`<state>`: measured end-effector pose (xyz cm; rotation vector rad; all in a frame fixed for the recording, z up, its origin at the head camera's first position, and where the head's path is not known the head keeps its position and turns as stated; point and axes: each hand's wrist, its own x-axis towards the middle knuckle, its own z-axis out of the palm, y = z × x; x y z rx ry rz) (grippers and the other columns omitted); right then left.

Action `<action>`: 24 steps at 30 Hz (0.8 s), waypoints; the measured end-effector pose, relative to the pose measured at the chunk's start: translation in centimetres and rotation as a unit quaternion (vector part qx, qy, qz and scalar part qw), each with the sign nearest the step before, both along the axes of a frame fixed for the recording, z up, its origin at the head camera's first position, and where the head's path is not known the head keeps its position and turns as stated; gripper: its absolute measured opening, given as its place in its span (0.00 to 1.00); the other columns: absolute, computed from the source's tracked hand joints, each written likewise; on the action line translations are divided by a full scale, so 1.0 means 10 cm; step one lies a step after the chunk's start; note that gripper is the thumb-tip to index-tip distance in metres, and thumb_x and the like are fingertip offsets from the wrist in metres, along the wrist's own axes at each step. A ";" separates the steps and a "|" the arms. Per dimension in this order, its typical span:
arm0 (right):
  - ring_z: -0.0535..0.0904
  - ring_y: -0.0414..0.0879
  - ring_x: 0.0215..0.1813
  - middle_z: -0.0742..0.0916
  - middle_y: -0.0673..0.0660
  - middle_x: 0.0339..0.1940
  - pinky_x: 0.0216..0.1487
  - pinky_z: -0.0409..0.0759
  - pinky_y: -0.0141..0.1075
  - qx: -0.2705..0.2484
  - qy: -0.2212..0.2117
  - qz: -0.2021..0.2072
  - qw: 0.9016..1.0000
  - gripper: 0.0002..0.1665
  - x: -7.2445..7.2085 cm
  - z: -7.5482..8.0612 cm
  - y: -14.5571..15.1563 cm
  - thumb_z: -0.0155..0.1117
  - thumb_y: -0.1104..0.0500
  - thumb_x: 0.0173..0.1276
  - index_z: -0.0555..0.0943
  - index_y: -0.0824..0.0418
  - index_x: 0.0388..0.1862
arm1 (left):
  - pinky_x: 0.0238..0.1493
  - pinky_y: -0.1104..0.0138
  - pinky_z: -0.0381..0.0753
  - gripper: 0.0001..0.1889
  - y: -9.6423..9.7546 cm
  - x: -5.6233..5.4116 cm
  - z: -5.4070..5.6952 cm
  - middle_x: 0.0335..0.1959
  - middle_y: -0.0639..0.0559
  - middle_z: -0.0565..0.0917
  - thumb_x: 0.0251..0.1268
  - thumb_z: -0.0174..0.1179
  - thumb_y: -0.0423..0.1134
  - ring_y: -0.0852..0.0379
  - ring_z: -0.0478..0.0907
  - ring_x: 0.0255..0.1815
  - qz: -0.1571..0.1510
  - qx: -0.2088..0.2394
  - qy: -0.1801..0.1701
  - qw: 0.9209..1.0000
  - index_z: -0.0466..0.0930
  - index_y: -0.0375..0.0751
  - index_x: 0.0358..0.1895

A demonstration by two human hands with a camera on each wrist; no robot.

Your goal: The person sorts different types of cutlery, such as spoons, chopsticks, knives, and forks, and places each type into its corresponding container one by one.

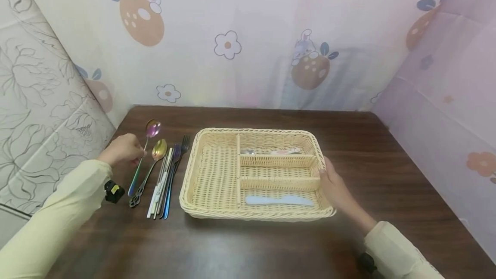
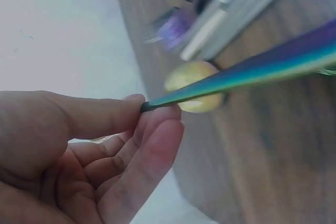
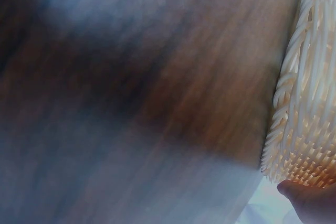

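My left hand pinches the slim handle of a rainbow-coloured spoon between thumb and fingers. In the head view that spoon's purple-pink bowl points to the back of the table. Just right of it lies a gold-bowled spoon with an ornate handle end. At the right end of a cream woven basket, my right hand grips the rim, its thumb against the outer wall. A white plastic knife lies in the basket's front right compartment; partly hidden cutlery lies in the back right one.
Chopsticks and dark and blue-purple forks lie side by side between the gold spoon and the basket. Dividers split the basket into a large left section and smaller right ones. Patterned curtains border the brown table.
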<state>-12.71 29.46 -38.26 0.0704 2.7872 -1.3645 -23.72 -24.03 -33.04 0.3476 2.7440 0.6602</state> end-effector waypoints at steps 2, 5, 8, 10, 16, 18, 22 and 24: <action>0.51 0.69 0.71 0.54 0.74 0.73 0.66 0.48 0.63 -0.001 0.000 0.003 1.000 0.33 -0.01 0.01 0.00 0.28 0.52 0.79 0.35 0.59 0.77 | 0.22 0.65 0.70 0.18 0.06 -0.01 0.09 0.11 0.52 0.76 0.62 0.55 0.33 0.58 0.71 0.14 -0.007 -0.001 0.007 1.000 0.73 0.39 0.12; 0.52 0.70 0.70 0.54 0.75 0.72 0.66 0.49 0.64 0.000 -0.003 0.006 1.000 0.33 -0.01 0.03 0.00 0.27 0.52 0.79 0.35 0.59 0.77 | 0.19 0.67 0.67 0.17 0.19 -0.03 0.23 0.10 0.54 0.72 0.62 0.54 0.31 0.60 0.65 0.12 -0.016 -0.003 0.015 1.000 0.73 0.39 0.13; 0.52 0.71 0.70 0.54 0.75 0.72 0.65 0.49 0.64 0.007 -0.009 0.008 1.000 0.34 -0.01 0.04 -0.01 0.27 0.51 0.79 0.34 0.59 0.77 | 0.17 0.68 0.63 0.15 0.34 -0.05 0.34 0.12 0.54 0.71 0.62 0.53 0.29 0.62 0.60 0.12 -0.027 -0.008 0.015 0.999 0.76 0.37 0.16; 0.51 0.71 0.71 0.53 0.75 0.72 0.65 0.48 0.64 0.010 -0.012 0.009 1.000 0.33 -0.01 0.05 0.00 0.27 0.51 0.79 0.34 0.58 0.77 | 0.17 0.69 0.62 0.12 0.46 -0.07 0.40 0.15 0.52 0.75 0.63 0.54 0.29 0.62 0.60 0.12 -0.036 -0.012 0.015 0.999 0.80 0.36 0.21; 0.47 0.70 0.72 0.52 0.74 0.73 0.66 0.46 0.64 0.016 -0.016 0.008 1.000 0.33 -0.01 0.07 0.01 0.26 0.51 0.79 0.34 0.58 0.77 | 0.19 0.67 0.70 0.06 0.86 -0.17 0.56 0.25 0.47 0.82 0.61 0.56 0.29 0.60 0.67 0.14 -0.060 -0.034 0.028 0.997 0.83 0.33 0.30; 0.47 0.70 0.72 0.52 0.74 0.73 0.66 0.46 0.64 0.017 -0.016 0.008 1.000 0.33 -0.01 0.08 0.01 0.26 0.52 0.79 0.34 0.59 0.77 | 0.24 0.65 0.74 0.06 1.00 -0.20 0.59 0.24 0.48 0.81 0.61 0.56 0.28 0.60 0.68 0.14 -0.073 -0.046 0.038 0.996 0.83 0.35 0.29; 0.48 0.71 0.71 0.52 0.75 0.73 0.65 0.47 0.65 0.019 -0.017 0.009 1.000 0.33 0.00 0.07 0.00 0.26 0.52 0.79 0.34 0.60 0.77 | 0.35 0.61 0.76 0.07 1.25 -0.24 0.62 0.22 0.50 0.79 0.62 0.56 0.28 0.59 0.68 0.17 -0.095 -0.061 0.054 0.992 0.81 0.36 0.27; 0.48 0.71 0.71 0.53 0.75 0.73 0.65 0.47 0.65 0.018 -0.017 0.010 1.000 0.33 -0.01 0.07 -0.01 0.27 0.52 0.79 0.34 0.59 0.77 | 0.35 0.61 0.76 0.08 1.38 -0.26 0.63 0.21 0.52 0.77 0.63 0.58 0.29 0.59 0.67 0.18 -0.102 -0.069 0.059 0.991 0.79 0.36 0.25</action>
